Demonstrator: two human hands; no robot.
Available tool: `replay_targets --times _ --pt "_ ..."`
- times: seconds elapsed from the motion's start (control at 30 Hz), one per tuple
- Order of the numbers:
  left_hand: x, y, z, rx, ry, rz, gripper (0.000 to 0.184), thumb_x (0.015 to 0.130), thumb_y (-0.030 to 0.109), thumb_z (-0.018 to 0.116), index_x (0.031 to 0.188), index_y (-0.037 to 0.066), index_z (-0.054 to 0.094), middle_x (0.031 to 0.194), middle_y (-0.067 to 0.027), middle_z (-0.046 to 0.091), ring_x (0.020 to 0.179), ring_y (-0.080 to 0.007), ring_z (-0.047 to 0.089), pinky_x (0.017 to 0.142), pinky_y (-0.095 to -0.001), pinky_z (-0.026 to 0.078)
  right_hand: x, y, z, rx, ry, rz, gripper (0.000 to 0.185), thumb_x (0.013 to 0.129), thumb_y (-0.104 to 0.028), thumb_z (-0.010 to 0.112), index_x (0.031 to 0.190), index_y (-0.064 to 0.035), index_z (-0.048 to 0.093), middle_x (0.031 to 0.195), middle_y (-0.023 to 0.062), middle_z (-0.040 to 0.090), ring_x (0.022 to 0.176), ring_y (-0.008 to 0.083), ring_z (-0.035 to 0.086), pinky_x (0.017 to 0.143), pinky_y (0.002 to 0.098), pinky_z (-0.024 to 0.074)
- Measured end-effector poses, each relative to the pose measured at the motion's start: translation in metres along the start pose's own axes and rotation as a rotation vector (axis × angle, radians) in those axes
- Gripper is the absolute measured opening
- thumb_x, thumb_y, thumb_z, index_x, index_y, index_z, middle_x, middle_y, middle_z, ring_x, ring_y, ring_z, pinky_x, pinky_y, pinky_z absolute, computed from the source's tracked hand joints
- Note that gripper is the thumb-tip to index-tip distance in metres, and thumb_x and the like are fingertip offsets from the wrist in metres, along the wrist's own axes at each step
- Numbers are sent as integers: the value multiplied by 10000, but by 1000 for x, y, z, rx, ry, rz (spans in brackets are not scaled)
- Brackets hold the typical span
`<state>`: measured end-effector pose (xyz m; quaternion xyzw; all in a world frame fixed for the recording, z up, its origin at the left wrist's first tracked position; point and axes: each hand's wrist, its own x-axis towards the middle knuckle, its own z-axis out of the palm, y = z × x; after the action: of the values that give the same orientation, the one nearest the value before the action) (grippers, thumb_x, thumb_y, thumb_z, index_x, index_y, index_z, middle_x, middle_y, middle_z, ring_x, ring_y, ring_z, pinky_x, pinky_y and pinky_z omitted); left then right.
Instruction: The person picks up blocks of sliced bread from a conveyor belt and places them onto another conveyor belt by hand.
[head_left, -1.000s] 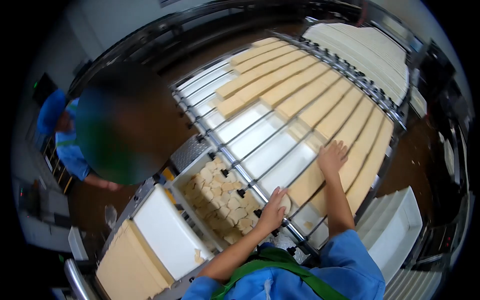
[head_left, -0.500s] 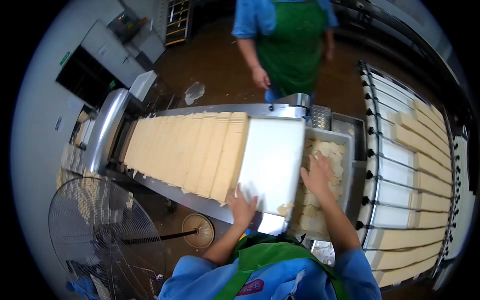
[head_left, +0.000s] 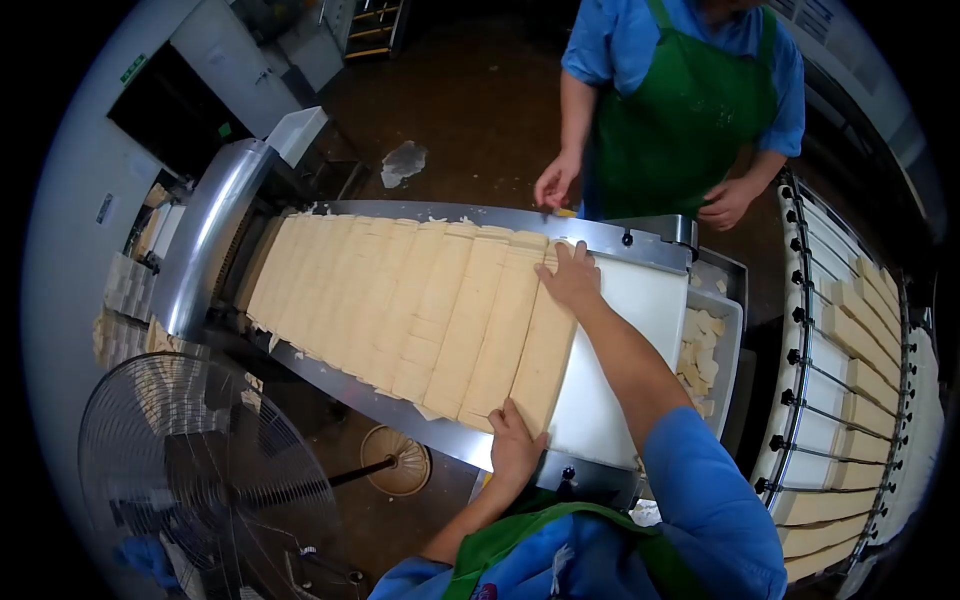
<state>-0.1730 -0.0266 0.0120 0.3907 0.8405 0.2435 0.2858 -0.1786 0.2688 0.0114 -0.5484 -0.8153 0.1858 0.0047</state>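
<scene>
Overlapping rows of pale dough sheets [head_left: 400, 310] cover most of the conveyor's white belt [head_left: 625, 335]. My left hand [head_left: 515, 445] touches the near end of the rightmost dough strip [head_left: 548, 345], its thumb and fingers apart around the end. At the far end of the same strip lies my right hand [head_left: 572, 275], fingers spread over the edge. The strip lies flat on the belt between both hands.
Across the conveyor stands a person in a green apron [head_left: 680, 110], both hands near its far edge. A bin of dough scraps [head_left: 700, 350], a rack with dough strips [head_left: 860, 400], a fan [head_left: 200, 480] and a metal roller cover [head_left: 215, 240] surround it.
The view has turned from the rack to the conveyor. My right hand has left the scrap bin for the strip's far end; my left is at its near end. The other person has come closer.
</scene>
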Motion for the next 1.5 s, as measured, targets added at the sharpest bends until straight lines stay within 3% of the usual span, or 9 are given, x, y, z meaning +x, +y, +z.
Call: replay_targets --times 0.2,0.47,0.57,0.67,0.87,1.03,1.1,1.17,1.5 --pt "7 4 9 80 -32 105 908 674 197 779 1360 -21 224 1223 -270 306 1020 -446 508 832 -446 500 -27 27 -27 22 42 255 580 784 -440 577 1250 -123 443 1244 164 393 1147 374 446 905 472 437" --pt "15 34 45 -18 -340 179 952 689 351 767 1358 27 171 1192 -312 326 946 -493 534 823 -515 490 -69 175 -16 139 327 402 857 727 -400 656 1388 15 301 1460 266 162 1273 399 387 953 506 405" --pt "8 64 55 40 -215 254 799 710 291 751 1274 18 254 1188 -335 339 840 -500 566 784 -518 492 -118 183 -48 364 450 597 848 708 -382 681 1351 9 290 1422 294 186 1133 471 478 943 492 419" --pt "-6 92 73 -53 -146 482 772 682 93 729 1329 23 313 1234 -325 268 1035 -474 464 909 -440 439 -190 241 -75 502 655 736 821 709 -387 680 1318 -1 288 1357 286 261 1070 493 499 928 490 431" --pt "-63 198 123 -176 -280 921 765 689 -4 689 1369 48 343 1366 -322 187 1193 -496 358 996 -436 366 -356 349 -152 709 1027 1050 762 769 -438 623 1304 -7 295 1275 259 347 1033 471 530 900 508 436" --pt "-111 277 163 -221 -522 1101 701 723 68 733 1346 70 412 1400 -210 301 1209 -383 435 983 -398 398 -441 469 -172 412 733 1345 672 814 -504 500 1246 9 446 1218 247 511 1087 420 519 929 501 404" --pt "-113 287 185 -181 -612 1154 706 725 98 748 1347 80 416 1398 -211 304 1215 -383 430 982 -394 400 -456 524 -163 126 319 1272 587 857 -458 391 1194 4 525 1227 240 542 1173 391 456 991 501 307" --pt "-121 295 201 -161 -775 1083 742 705 127 789 1352 78 430 1378 -211 334 1246 -354 406 1018 -376 370 -461 566 -154 125 357 1264 565 870 -437 355 1178 1 537 1227 238 548 1193 396 433 995 523 278" --pt "-131 312 248 -123 -773 1105 732 725 125 777 1359 55 417 1371 -183 355 1252 -331 409 1023 -361 359 -465 611 -157 152 347 1280 597 882 -395 377 1302 24 440 1411 233 372 1300 384 332 1045 508 222"
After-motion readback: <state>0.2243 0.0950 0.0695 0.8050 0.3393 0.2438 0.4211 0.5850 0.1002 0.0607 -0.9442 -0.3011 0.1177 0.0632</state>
